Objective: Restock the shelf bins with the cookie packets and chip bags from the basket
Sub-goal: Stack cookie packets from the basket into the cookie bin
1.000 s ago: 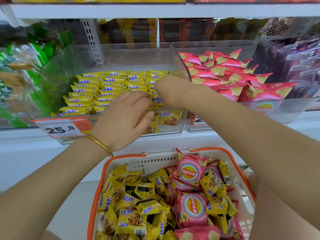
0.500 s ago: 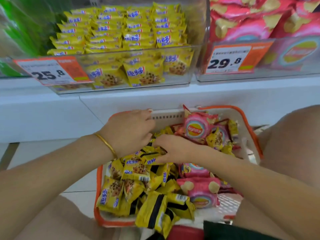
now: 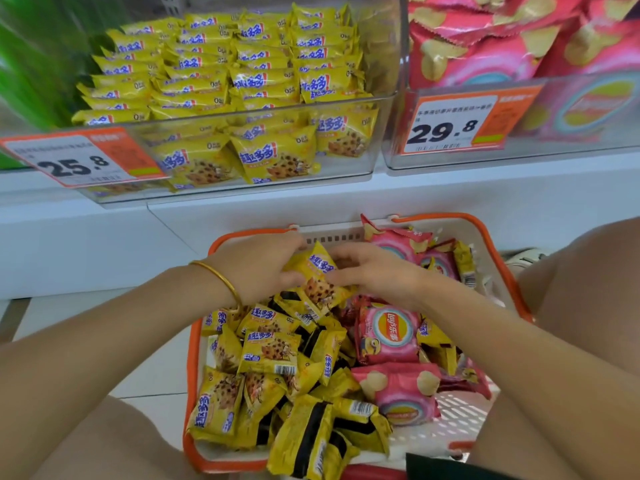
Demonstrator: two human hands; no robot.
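A white basket with an orange rim (image 3: 512, 271) sits below the shelf, full of yellow cookie packets (image 3: 266, 351) on its left and pink chip bags (image 3: 391, 336) on its right. Both hands are over the basket's far end. My left hand (image 3: 256, 268) and my right hand (image 3: 374, 271) together grip one yellow cookie packet (image 3: 317, 277), lifted slightly above the pile. On the shelf, a clear bin (image 3: 384, 140) holds rows of the same cookie packets. The clear bin to its right (image 3: 554, 143) holds pink chip bags.
Orange price tags reading 25.8 (image 3: 79, 161) and 29.8 (image 3: 453, 124) hang on the bin fronts. Green packaging (image 3: 31, 64) fills the bin at far left. A white shelf ledge (image 3: 242, 209) runs between the bins and the basket. Pale floor tiles show at left.
Both hands came down from the cookie bin into the basket. They now hold one yellow cookie packet between them, raised off the pile. The view has tilted down.
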